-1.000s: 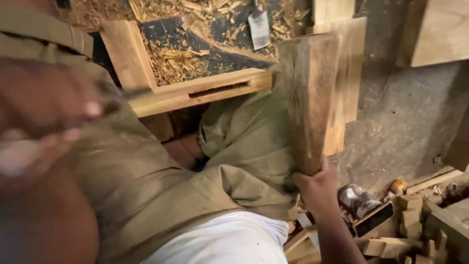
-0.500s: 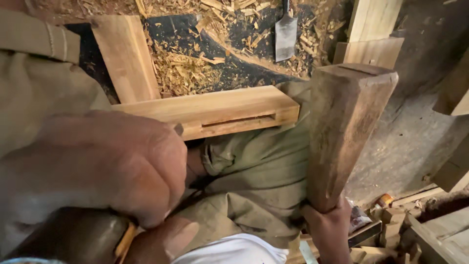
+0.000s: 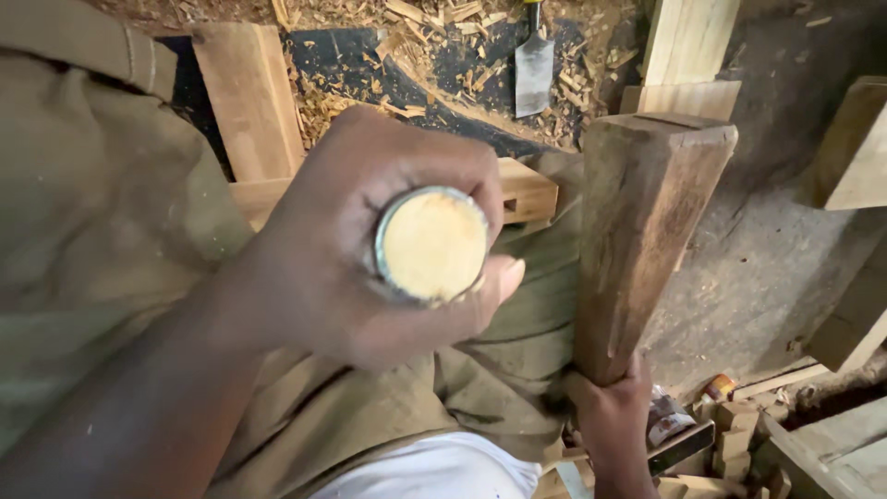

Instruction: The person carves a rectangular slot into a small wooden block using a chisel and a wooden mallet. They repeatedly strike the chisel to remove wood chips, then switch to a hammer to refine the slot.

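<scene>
My left hand [image 3: 370, 249] is wrapped around a chisel handle [image 3: 431, 243], whose round pale wooden end with a metal ring faces the camera. The blade is hidden below my fist. Under it lies a light wooden rail [image 3: 527, 189] across my olive-clad lap; my hand covers most of it. My right hand [image 3: 610, 420] grips the narrow end of a heavy brown wooden mallet [image 3: 642, 231], held upright to the right of the chisel, its wide head up near the camera.
A flat wide chisel [image 3: 534, 65] lies on the shaving-strewn floor at the top. Light planks stand at top left [image 3: 245, 97] and top right [image 3: 688, 46]. Small wood offcuts and a tin [image 3: 716, 388] sit at the bottom right on the grey ground.
My left hand rose toward the camera and turned the chisel upright, so its butt end now faces me. The mallet stayed upright at the right, slightly nearer.
</scene>
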